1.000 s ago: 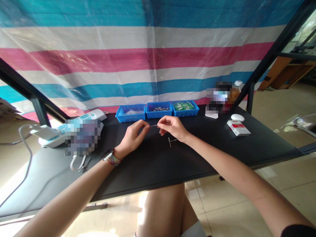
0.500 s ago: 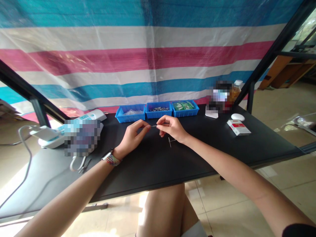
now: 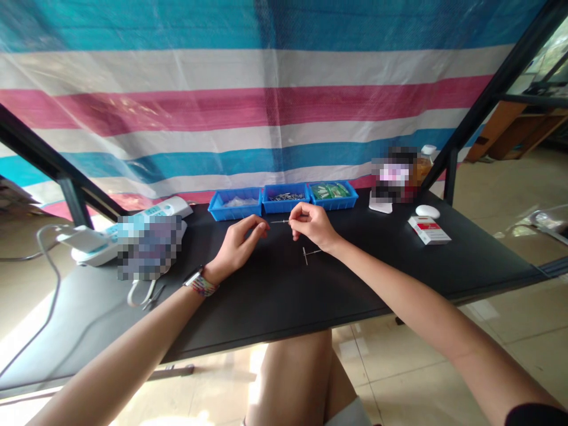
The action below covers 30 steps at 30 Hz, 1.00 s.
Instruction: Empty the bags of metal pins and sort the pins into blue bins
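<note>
My right hand (image 3: 311, 225) pinches a thin metal pin (image 3: 280, 222) that points left, just above the black table (image 3: 284, 290). My left hand (image 3: 239, 242) hovers a little to the left of the pin's tip, thumb and fingers curled together; what they hold, if anything, is too small to make out. A small T-shaped metal piece (image 3: 308, 254) lies on the table below my right hand. Behind the hands stand three blue bins: one with clear parts (image 3: 235, 203), one with metal pins (image 3: 285, 197), one with green packets (image 3: 332, 194).
A white and blue device (image 3: 133, 228) with a cable sits at the left, with small scissors (image 3: 144, 294) in front of it. A red and white box (image 3: 428, 229), a white oval object (image 3: 426, 210) and a bottle (image 3: 422, 163) are at the right. A striped tarp hangs behind.
My right hand has drawn the pin slightly right and up, away from my left hand, so the two hands no longer meet at the pin.
</note>
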Motion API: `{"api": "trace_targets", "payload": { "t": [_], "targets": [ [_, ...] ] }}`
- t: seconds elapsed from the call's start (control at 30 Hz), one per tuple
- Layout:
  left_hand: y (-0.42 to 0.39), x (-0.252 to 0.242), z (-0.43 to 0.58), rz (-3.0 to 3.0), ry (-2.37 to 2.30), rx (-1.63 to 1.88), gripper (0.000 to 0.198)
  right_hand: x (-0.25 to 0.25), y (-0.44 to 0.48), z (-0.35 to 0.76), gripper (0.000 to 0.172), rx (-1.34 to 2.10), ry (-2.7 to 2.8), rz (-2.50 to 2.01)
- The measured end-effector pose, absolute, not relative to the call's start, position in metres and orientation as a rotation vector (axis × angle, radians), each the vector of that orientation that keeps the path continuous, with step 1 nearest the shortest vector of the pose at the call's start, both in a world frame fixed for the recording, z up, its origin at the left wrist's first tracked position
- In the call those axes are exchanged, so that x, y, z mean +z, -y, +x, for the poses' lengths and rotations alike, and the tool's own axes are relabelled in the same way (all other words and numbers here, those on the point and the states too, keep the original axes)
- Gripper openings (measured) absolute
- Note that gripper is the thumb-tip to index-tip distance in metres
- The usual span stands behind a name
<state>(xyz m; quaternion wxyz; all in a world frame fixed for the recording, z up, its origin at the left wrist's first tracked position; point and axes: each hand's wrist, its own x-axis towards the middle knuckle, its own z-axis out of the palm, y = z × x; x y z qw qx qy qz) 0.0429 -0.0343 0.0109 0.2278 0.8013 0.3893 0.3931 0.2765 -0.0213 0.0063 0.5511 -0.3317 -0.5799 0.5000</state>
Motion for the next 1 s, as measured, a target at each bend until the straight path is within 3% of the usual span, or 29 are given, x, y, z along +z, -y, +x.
{"api": "trace_targets", "payload": {
  "t": [0.1, 0.23, 0.47, 0.63, 1.0],
  "targets": [
    [0.032, 0.008, 0.041, 2.198, -1.07, 1.082, 0.043, 0.008, 0.003, 0.278, 0.025, 1.098, 1.2, -0.837],
    [0.032, 0.008, 0.042, 2.206, -1.067, 1.068, 0.043, 0.006, -0.011, 0.291, 0.048, 1.088, 1.194, -0.98],
    [0.033, 0.011, 0.043, 2.226, -1.076, 1.064, 0.042, 0.016, 0.006, 0.322, 0.01, 1.09, 2.024, -1.037],
    [0.033, 0.011, 0.042, 2.247, -1.085, 1.056, 0.042, 0.021, 0.008, 0.327, 0.024, 1.124, 2.39, -0.87],
    [0.035, 0.014, 0.043, 2.271, -1.072, 1.058, 0.039, 0.013, 0.002, 0.322, 0.011, 1.069, 2.181, -0.982]
  ]
}}
